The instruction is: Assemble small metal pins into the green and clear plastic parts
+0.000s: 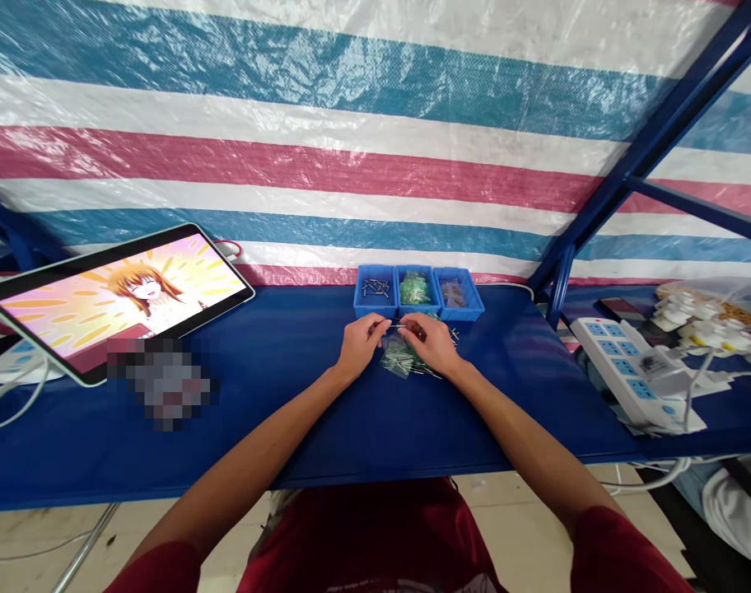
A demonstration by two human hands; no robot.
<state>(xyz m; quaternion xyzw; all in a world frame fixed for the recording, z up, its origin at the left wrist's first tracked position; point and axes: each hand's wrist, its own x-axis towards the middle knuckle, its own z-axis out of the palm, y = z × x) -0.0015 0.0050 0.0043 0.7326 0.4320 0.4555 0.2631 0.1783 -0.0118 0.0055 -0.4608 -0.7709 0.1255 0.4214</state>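
My left hand point(361, 343) and my right hand point(432, 341) meet above the blue table, fingertips pinched. Between them runs a thin metal screw-like piece point(396, 326), with both hands closed on its ends. Something small and brownish shows at my right fingers, too small to name. Below the hands lies a pile of clear packets with green pieces point(398, 359), along with loose screws. Just behind the hands stand three blue bins: the left bin point(375, 313) holds loose screws, the middle one green pieces point(415, 288), the right one small brownish pieces point(453, 294).
A tablet point(122, 301) playing a cartoon leans at the left, with a blurred-out object point(169, 385) before it. On the right lie a white power strip point(635, 375), cables and white plastic parts point(690, 317). A blue metal frame point(628, 165) and striped sheeting point(375, 165) rise behind.
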